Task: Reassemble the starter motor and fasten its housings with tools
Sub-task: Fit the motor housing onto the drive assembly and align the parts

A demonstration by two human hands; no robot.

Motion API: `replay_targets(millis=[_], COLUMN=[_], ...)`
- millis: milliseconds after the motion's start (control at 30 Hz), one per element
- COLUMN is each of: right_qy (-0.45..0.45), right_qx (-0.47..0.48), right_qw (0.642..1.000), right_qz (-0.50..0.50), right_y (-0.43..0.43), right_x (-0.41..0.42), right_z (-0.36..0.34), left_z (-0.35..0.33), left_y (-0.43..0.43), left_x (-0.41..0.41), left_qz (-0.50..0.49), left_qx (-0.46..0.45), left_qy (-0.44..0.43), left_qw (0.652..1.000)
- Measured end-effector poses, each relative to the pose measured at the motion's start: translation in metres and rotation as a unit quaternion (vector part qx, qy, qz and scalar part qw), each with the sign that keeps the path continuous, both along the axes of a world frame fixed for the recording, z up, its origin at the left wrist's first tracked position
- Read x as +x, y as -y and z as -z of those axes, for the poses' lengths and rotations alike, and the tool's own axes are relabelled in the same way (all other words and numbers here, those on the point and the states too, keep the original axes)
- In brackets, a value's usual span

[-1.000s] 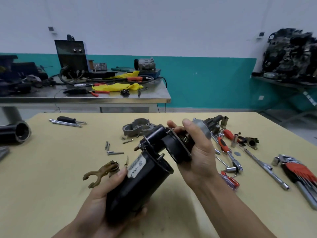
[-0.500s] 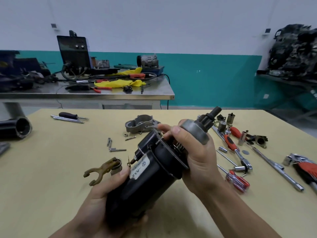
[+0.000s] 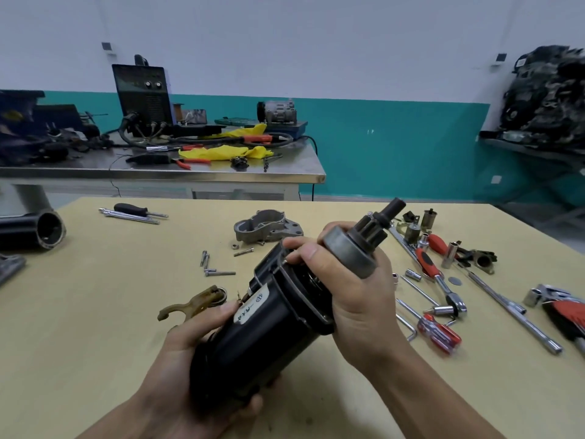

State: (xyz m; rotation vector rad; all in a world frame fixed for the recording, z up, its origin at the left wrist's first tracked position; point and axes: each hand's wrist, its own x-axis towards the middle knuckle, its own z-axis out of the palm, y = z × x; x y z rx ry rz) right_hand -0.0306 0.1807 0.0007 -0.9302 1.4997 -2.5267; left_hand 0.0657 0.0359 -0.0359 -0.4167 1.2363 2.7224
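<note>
The black cylindrical starter motor body (image 3: 253,340) with a white label is tilted up to the right above the table, cradled from below by my left hand (image 3: 196,375). My right hand (image 3: 357,299) grips the armature and pinion assembly (image 3: 357,248), which sits seated in the body's open end with its gear and shaft pointing up right. A grey cast nose housing (image 3: 269,229) lies on the table behind. A brass shift fork (image 3: 193,304) lies left of the motor. Several loose bolts (image 3: 215,267) lie near the housing.
On the yellow table (image 3: 95,312), right side: a ratchet with red handle (image 3: 440,277), a small red screwdriver (image 3: 437,332), an extension bar (image 3: 506,308), sockets, hex keys (image 3: 566,315). A black screwdriver (image 3: 133,210) and a black tube (image 3: 34,231) lie at the left. A cluttered steel bench stands behind.
My right hand has pushed the armature assembly into the black body and closed the gap between them. The assembled motor now tilts more upright, the pinion pointing up right.
</note>
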Motion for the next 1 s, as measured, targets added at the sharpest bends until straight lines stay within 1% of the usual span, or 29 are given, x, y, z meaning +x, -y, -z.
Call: replay_targets(millis=[133, 200, 267, 333, 433, 467, 533, 700, 867, 1000], right_qy=[-0.008, 0.005, 0.047, 0.112, 0.197, 0.215, 0.241, 0.245, 0.238, 0.231], right_qx=[0.002, 0.001, -0.004, -0.017, -0.031, -0.031, -0.028, -0.022, -0.028, -0.011], right_qw=[1.000, 1.000, 0.999, 0.994, 0.980, 0.976, 0.970, 0.969, 0.971, 0.973], right_qz=[0.000, 0.014, 0.014, 0.003, -0.004, -0.001, 0.007, -0.009, -0.025, -0.023], right_y=[-0.002, -0.002, -0.002, -0.005, -0.008, -0.009, -0.009, -0.005, -0.005, -0.006], right_x=[0.001, 0.000, -0.002, -0.005, -0.010, -0.011, -0.014, -0.015, -0.012, -0.009], right_z=[0.003, 0.005, 0.006, 0.008, 0.012, 0.014, 0.018, 0.021, 0.021, 0.018], left_z=[-0.001, 0.000, 0.002, 0.003, 0.003, 0.003, 0.004, 0.003, 0.004, 0.005], left_y=[0.002, 0.003, 0.002, 0.002, -0.003, -0.004, -0.005, -0.002, 0.001, 0.000], left_x=[0.001, 0.002, 0.003, 0.006, 0.007, 0.006, 0.004, 0.007, 0.008, 0.008], left_qz=[-0.004, 0.005, 0.019, 0.031, 0.060, 0.060, 0.051, 0.028, 0.043, 0.038], left_qx=[0.019, 0.010, -0.009, -0.029, -0.123, -0.149, -0.169, -0.149, -0.098, -0.093], left_qy=[0.005, -0.003, -0.023, -0.057, -0.122, -0.129, -0.135, -0.140, -0.108, -0.099], left_qw=[1.000, 1.000, 1.000, 0.998, 0.983, 0.978, 0.975, 0.978, 0.988, 0.990])
